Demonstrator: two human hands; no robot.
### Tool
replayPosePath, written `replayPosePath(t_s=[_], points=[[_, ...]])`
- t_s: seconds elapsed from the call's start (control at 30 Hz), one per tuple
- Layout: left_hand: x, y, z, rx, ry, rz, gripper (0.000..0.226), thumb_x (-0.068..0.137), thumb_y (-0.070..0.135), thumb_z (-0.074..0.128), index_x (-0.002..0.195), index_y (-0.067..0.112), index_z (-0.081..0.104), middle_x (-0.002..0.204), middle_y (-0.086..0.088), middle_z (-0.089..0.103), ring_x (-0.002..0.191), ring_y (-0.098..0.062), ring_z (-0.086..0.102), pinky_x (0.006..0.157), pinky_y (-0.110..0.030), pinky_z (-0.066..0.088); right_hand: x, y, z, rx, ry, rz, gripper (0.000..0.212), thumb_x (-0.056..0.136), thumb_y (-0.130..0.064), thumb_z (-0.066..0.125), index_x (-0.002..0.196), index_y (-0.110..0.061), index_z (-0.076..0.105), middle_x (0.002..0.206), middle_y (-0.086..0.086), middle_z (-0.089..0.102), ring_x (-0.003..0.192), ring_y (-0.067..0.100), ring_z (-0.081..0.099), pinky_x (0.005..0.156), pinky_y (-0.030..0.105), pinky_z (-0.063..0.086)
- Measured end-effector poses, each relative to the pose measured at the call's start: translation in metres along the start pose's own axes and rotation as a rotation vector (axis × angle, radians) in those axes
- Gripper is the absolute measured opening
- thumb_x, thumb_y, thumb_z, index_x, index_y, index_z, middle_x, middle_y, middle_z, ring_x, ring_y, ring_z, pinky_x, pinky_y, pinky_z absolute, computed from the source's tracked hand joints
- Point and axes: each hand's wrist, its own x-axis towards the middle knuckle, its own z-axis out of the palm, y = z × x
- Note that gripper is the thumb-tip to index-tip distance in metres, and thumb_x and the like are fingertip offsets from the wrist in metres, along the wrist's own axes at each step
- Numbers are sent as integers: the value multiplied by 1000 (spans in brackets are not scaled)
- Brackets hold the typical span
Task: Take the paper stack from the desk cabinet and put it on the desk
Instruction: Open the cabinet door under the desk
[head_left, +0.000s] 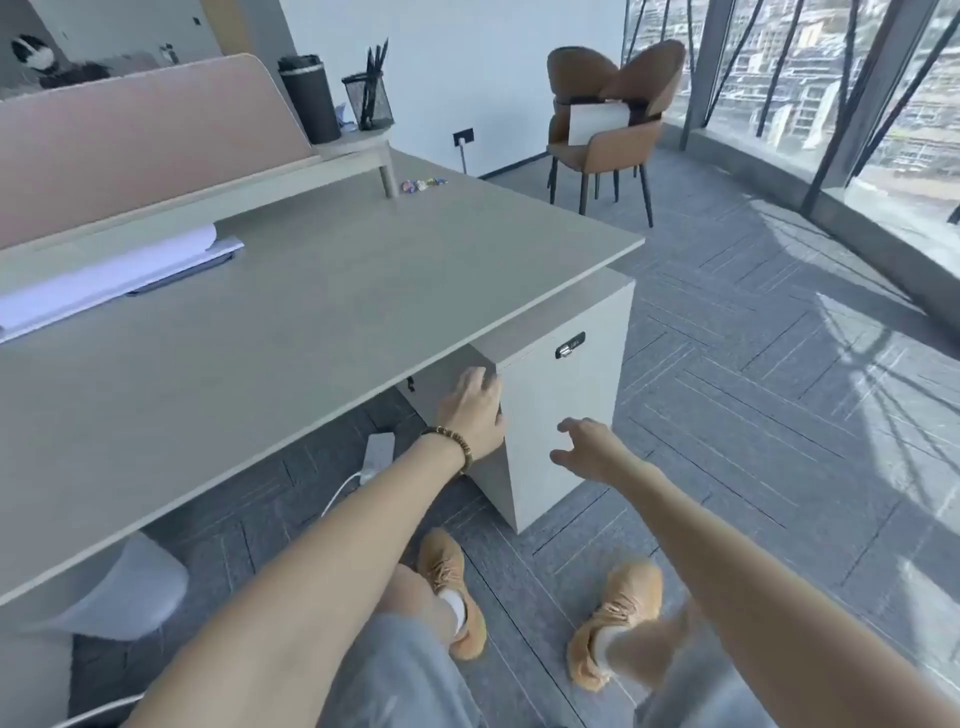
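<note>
The desk cabinet (563, 410) is a pale box under the right end of the grey desk (311, 322), with a small metal lock (569, 345) near the top of its closed door. My left hand (475, 410) rests on the door's left edge, fingers curled around the corner. My right hand (589, 449) hovers open in front of the door's lower part, fingers spread, holding nothing. The cabinet's inside is hidden, so no paper stack shows there. White sheets on a folder (119, 275) lie at the desk's back left.
A pink partition (140, 140) backs the desk; a shelf holds a dark tumbler (309, 98) and mesh pen holder (369, 101). Small sweets (423, 184) lie on the desk. Brown chairs (608, 124) stand by the window. A power strip (376, 457) lies under the desk.
</note>
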Motion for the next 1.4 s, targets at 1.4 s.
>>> replayPosePath(t_s=[1.4], points=[[135, -52, 84, 173, 132, 244, 103, 75, 35, 80, 157, 18, 20, 165, -8, 23, 149, -26, 29, 118, -41, 35, 166, 5, 139, 451, 337, 299, 126, 65, -51, 77, 159, -14, 2, 165, 13, 18, 151, 30, 25, 122, 41, 26]])
